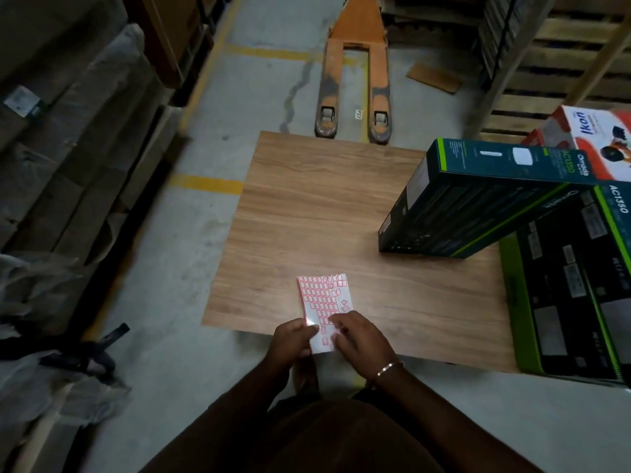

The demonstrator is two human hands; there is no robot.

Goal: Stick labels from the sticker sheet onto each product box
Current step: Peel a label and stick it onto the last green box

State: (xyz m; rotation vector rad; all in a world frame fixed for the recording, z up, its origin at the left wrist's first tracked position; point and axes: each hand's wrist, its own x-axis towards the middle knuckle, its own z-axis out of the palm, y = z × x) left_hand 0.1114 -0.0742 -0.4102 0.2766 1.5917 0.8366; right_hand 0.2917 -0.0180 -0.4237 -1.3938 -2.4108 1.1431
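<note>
Dim overall. We note the brightest patch on the wood-grain table top (324,206) and the white red-bordered sticker sheet (322,298), which glares slightly. Left-side wrapped stock (68,138) falls murky and smeared. Wide-angle bending curves the edges; corners darken.

"AC1350" on green box (485,196), "Ikon" on red box (594,131)

Dim concrete floor (266,35), orange pallet jack (355,63)

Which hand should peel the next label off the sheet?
Likely right. The right hand already has fingertips on the labels of the sticker sheet, while the left hand pinches the sheet's near edge, steadying it.
</note>
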